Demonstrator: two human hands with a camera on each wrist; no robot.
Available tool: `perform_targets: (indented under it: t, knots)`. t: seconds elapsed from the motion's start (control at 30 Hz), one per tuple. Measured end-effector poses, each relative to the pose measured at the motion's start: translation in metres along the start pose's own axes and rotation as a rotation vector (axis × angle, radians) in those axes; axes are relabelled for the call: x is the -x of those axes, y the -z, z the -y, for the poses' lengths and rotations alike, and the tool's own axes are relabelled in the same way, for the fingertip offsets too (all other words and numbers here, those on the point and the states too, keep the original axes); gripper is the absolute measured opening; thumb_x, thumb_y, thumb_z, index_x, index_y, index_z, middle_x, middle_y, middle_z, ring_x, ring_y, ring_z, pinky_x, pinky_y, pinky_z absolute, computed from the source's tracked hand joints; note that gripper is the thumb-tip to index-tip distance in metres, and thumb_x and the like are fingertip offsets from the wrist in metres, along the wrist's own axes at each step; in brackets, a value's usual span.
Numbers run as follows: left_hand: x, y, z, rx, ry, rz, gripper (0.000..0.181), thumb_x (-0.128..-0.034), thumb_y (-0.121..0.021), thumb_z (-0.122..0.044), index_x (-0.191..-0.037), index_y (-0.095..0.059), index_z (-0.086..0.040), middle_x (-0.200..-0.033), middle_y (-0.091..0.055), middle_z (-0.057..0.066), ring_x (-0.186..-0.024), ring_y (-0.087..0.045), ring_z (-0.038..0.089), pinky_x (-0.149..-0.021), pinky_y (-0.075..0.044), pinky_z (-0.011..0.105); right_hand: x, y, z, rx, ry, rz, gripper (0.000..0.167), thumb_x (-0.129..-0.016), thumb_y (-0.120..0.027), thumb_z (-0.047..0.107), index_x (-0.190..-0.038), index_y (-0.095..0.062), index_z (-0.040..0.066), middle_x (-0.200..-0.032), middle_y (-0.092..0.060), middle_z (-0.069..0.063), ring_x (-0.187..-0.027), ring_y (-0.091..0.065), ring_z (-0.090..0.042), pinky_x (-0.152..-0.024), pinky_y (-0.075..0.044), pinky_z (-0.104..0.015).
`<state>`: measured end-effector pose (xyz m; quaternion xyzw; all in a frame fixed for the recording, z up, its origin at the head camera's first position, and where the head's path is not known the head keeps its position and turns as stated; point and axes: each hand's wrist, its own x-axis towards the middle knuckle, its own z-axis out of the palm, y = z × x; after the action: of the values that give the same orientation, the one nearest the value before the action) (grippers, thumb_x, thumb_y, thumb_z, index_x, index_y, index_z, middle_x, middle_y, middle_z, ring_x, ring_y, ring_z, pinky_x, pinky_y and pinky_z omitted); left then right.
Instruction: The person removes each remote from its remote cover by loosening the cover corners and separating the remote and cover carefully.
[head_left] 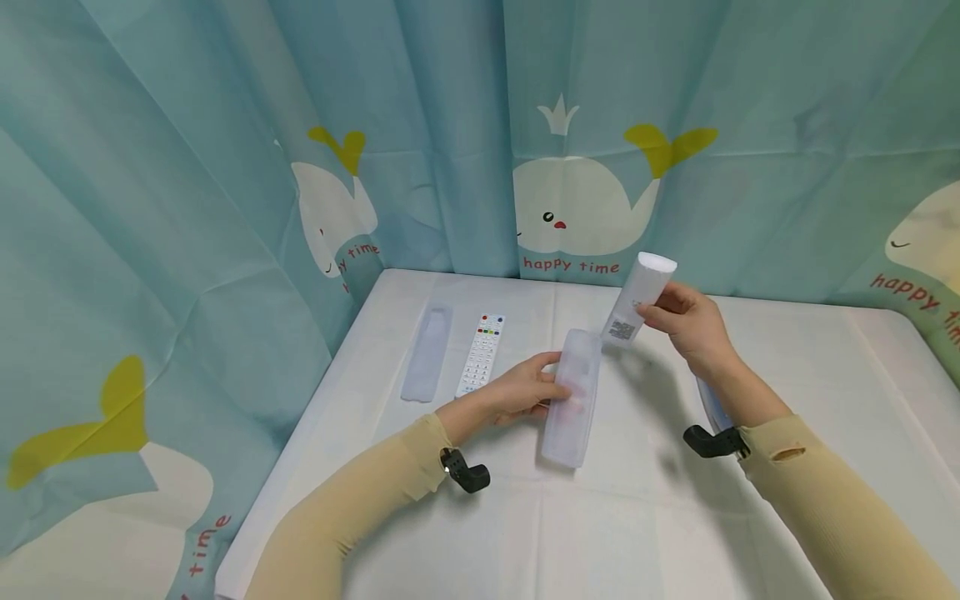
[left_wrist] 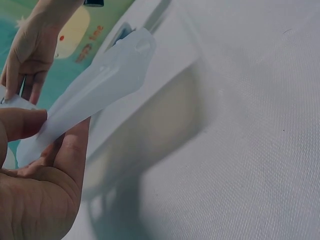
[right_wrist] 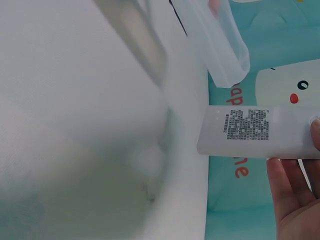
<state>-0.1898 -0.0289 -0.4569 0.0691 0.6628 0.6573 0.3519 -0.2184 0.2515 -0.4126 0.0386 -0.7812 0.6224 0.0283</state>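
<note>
A translucent sleeve (head_left: 573, 396) is gripped at its side by my left hand (head_left: 521, 390), thumb on one face and fingers behind, as the left wrist view also shows on the sleeve (left_wrist: 107, 75). My right hand (head_left: 693, 329) pinches a white remote (head_left: 639, 300) near its upper part, tilted above the table, with a printed code patch toward its lower end. In the head view the remote's lower end is close to the sleeve's top end; in the right wrist view the remote (right_wrist: 290, 131) and the sleeve (right_wrist: 215, 45) look apart.
Another translucent sleeve (head_left: 427, 354) lies at the table's back left, beside a white remote with many buttons (head_left: 480, 354). A bluish object (head_left: 712, 404) is partly hidden under the right forearm. A curtain with whale prints (head_left: 450, 150) hangs behind the white table (head_left: 480, 533).
</note>
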Motion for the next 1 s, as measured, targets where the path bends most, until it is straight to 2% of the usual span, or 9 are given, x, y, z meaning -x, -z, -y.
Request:
perform_targets:
  t: [0.2, 0.57, 0.77, 0.87, 1.0]
  knots:
    - [0.001, 0.003, 0.000, -0.005, 0.001, -0.019, 0.076, -0.0958, -0.067, 0.000, -0.160, -0.028, -0.012, -0.123, -0.068, 0.014, -0.096, -0.069, 0.025, -0.075, -0.058, 0.034, 0.000, -0.004, -0.001, -0.002, -0.007, 0.019, 0.055, -0.098, -0.071, 0.015, -0.145, -0.051, -0.005, -0.112, -0.067, 0.008, -0.107, -0.062, -0.005, -0.084, -0.055, -0.019]
    - [0.003, 0.009, -0.001, 0.006, -0.009, -0.029, 0.077, -0.0956, -0.066, 0.001, -0.160, -0.027, -0.012, -0.122, -0.068, 0.014, -0.097, -0.069, 0.025, -0.075, -0.058, 0.035, 0.002, -0.008, -0.001, 0.073, -0.019, 0.044, 0.055, -0.100, -0.070, 0.020, -0.145, -0.051, -0.004, -0.131, -0.062, -0.016, -0.112, -0.060, -0.009, -0.086, -0.054, -0.018]
    - [0.004, 0.013, -0.002, 0.007, -0.003, -0.042, 0.075, -0.0959, -0.067, -0.001, -0.160, -0.029, -0.013, -0.122, -0.068, 0.014, -0.098, -0.069, 0.026, -0.076, -0.058, 0.036, 0.002, -0.008, -0.003, 0.159, -0.033, 0.069, 0.054, -0.100, -0.070, 0.026, -0.144, -0.053, -0.001, -0.137, -0.060, -0.020, -0.118, -0.060, -0.015, -0.091, -0.051, -0.019]
    - [0.004, 0.014, -0.002, 0.004, -0.001, -0.051, 0.075, -0.0960, -0.067, -0.001, -0.159, -0.030, -0.014, -0.122, -0.068, 0.014, -0.098, -0.069, 0.027, -0.076, -0.059, 0.037, 0.003, -0.010, -0.003, 0.200, -0.021, 0.074, 0.052, -0.099, -0.071, 0.026, -0.141, -0.056, -0.001, -0.135, -0.062, -0.019, -0.120, -0.061, -0.020, -0.092, -0.050, -0.023]
    - [0.005, 0.017, -0.003, 0.004, 0.000, -0.063, 0.075, -0.0956, -0.067, -0.001, -0.160, -0.030, -0.014, -0.123, -0.068, 0.015, -0.098, -0.069, 0.026, -0.076, -0.058, 0.036, 0.003, -0.013, -0.004, 0.235, -0.001, 0.069, 0.046, -0.099, -0.071, 0.023, -0.136, -0.059, -0.002, -0.133, -0.064, -0.020, -0.124, -0.060, -0.030, -0.098, -0.050, -0.037]
